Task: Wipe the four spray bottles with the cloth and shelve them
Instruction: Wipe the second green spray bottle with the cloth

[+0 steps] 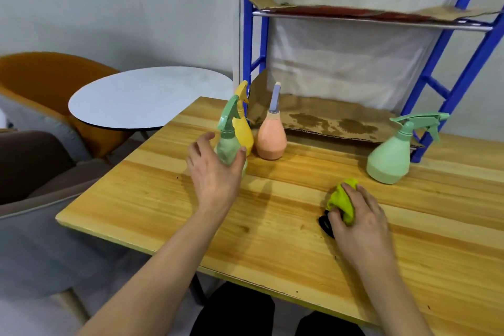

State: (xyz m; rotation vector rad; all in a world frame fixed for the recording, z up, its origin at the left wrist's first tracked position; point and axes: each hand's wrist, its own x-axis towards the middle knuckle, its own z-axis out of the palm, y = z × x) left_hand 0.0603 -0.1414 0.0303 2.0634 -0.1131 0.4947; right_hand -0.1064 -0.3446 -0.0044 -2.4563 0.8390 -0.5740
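Note:
Four spray bottles stand on the wooden table (272,226). At the back left a small green bottle (228,128) stands in front of a yellow bottle (245,131), with a peach bottle (271,142) beside them. A larger mint bottle (390,158) stands apart at the right. My left hand (215,172) is spread around the small green bottle, thumb against its right side and fingers straight to its left. My right hand (360,224) grips a bunched yellow-green cloth (341,198) low over the table.
A blue metal shelf rack (447,84) stands behind the table, cardboard lining its lower shelf (327,120) and upper shelf (368,15). A small black object (326,224) lies under my right hand. A round white table (144,98) and an orange chair (41,76) are on the left.

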